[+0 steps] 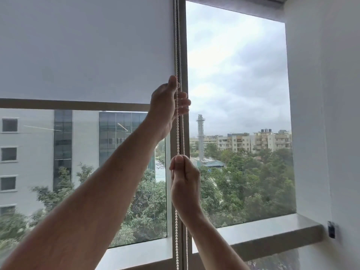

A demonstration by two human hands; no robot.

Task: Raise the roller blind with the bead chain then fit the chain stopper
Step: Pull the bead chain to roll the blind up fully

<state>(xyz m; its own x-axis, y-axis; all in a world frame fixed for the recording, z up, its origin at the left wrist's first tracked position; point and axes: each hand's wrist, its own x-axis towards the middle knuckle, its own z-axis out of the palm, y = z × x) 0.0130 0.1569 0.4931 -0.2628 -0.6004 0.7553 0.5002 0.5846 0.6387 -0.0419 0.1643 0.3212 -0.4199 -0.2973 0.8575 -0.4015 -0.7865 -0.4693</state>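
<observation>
A white roller blind covers the upper half of the left window pane; its grey bottom bar hangs about mid-height. A white bead chain runs in two strands down the window's middle post. My left hand is raised high and closed around the chain just beside the blind's lower right corner. My right hand grips the chain lower down, thumb on top. Below it the strands hang loose to the frame's bottom edge. No chain stopper is visible.
A grey sill runs under the right pane. The white side wall stands close on the right, with a small dark clip fixed to it near the sill. The right pane has its blind rolled up at the top.
</observation>
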